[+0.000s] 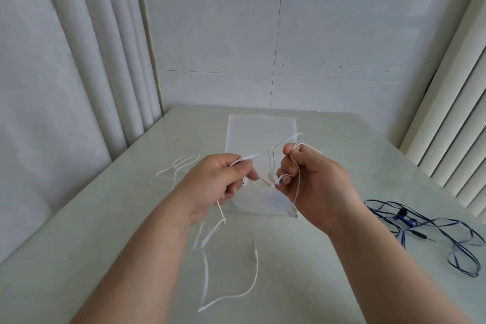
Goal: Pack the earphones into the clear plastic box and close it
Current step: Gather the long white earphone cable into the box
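Note:
White earphones [231, 289] with a long thin cable are held up between both hands above the table. My left hand [215, 181] pinches the cable, with a jack plug sticking out past its thumb. My right hand [313, 181] grips cable loops and the earbuds near its fingertips. Loose cable hangs down to the table and ends in a second plug [253, 246]. The clear plastic box [260, 126] lies open flat on the table just behind the hands, partly hidden by them.
Blue earphones [420, 226] lie tangled on the table at the right. More white cable [171, 171] loops left of my left hand. The pale table [92, 244] meets a white wall at the back, curtains on the left and blinds on the right.

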`<state>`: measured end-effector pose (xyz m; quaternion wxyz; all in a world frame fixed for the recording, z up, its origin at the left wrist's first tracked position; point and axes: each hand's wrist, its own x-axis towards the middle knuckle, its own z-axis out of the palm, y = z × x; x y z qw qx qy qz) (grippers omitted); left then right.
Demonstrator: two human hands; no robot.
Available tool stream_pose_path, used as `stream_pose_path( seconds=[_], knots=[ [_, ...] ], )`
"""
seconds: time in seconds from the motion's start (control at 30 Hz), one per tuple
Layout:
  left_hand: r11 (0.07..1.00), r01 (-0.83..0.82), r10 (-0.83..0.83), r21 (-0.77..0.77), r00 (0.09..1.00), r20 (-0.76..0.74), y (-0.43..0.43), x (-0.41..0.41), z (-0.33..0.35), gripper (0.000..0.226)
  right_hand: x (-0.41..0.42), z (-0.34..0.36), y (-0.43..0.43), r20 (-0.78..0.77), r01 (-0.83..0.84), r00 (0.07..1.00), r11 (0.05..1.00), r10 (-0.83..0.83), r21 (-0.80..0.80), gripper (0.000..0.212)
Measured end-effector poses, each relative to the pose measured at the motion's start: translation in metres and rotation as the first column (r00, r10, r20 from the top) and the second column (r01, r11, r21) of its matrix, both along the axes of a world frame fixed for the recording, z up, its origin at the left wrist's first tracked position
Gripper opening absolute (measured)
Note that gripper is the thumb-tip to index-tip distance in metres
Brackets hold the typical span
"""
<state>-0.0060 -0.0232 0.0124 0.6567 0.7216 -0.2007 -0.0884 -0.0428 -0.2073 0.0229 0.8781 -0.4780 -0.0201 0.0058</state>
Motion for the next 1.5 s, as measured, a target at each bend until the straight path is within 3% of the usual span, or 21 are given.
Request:
stream_pose_path(
  seconds=[0.07, 0.13, 0.27, 0.43, 0.5, 0.67, 0.87, 1.0, 1.17, 1.37, 1.5],
  knots=[
    [0.994, -0.003, 0.0, -0.112, 0.999, -0.034, 0.001, 0.001, 0.002, 0.03, 0.0, 0.0, -0.003, 0.041, 0.043, 0.998, 0.993, -0.039, -0.107, 0.028],
    [0.967, -0.009, -0.015, -0.256, 0.996, -0.091, 0.003, 0.002, 0.004, 0.032, -0.002, 0.001, -0.004, 0.081, 0.114, 0.993, 0.934, -0.092, -0.34, 0.027],
    [0.916, -0.056, -0.013, -0.397, 0.985, -0.169, 0.008, 0.009, 0.007, 0.039, -0.008, 0.0, 0.0, 0.03, 0.032, 0.999, 0.627, -0.015, -0.779, 0.022],
    [0.914, -0.161, 0.106, -0.372, 0.981, -0.164, 0.011, 0.011, 0.007, 0.04, -0.009, -0.011, 0.016, -0.038, -0.066, 0.992, 0.242, 0.121, -0.968, 0.022],
    [0.905, -0.189, 0.136, -0.38, 0.977, -0.162, 0.01, 0.01, 0.008, 0.034, -0.009, -0.015, 0.019, -0.125, -0.151, 0.978, 0.154, 0.165, -0.976, 0.021],
    [0.871, -0.276, 0.23, -0.407, 0.96, -0.158, 0.01, 0.009, 0.01, 0.028, -0.01, -0.02, 0.022, -0.285, -0.334, 0.931, 0.215, 0.229, -0.918, 0.019],
    [0.846, -0.262, 0.224, -0.464, 0.965, -0.137, 0.008, 0.007, 0.011, 0.03, -0.007, -0.025, 0.025, -0.366, -0.442, 0.897, 0.473, 0.248, -0.762, 0.039],
    [0.833, -0.254, 0.213, -0.491, 0.967, -0.139, 0.008, 0.009, 0.011, 0.028, -0.012, -0.027, 0.033, -0.386, -0.453, 0.889, 0.345, 0.246, -0.822, 0.059],
    [0.801, -0.227, 0.175, -0.554, 0.974, -0.146, 0.009, 0.012, 0.008, 0.028, -0.015, -0.027, 0.043, -0.311, -0.378, 0.92, 0.332, 0.238, -0.864, 0.018],
    [0.674, -0.206, 0.187, -0.71, 0.977, -0.106, 0.013, 0.017, 0.005, 0.035, -0.008, -0.009, 0.008, -0.155, -0.212, 0.977, 0.701, 0.145, -0.68, 0.033],
    [0.659, -0.369, 0.382, -0.656, 0.915, -0.132, 0.016, 0.021, 0.004, 0.044, -0.002, -0.004, -0.008, -0.068, -0.033, 0.998, 0.776, -0.013, -0.629, 0.036]
  ],
)
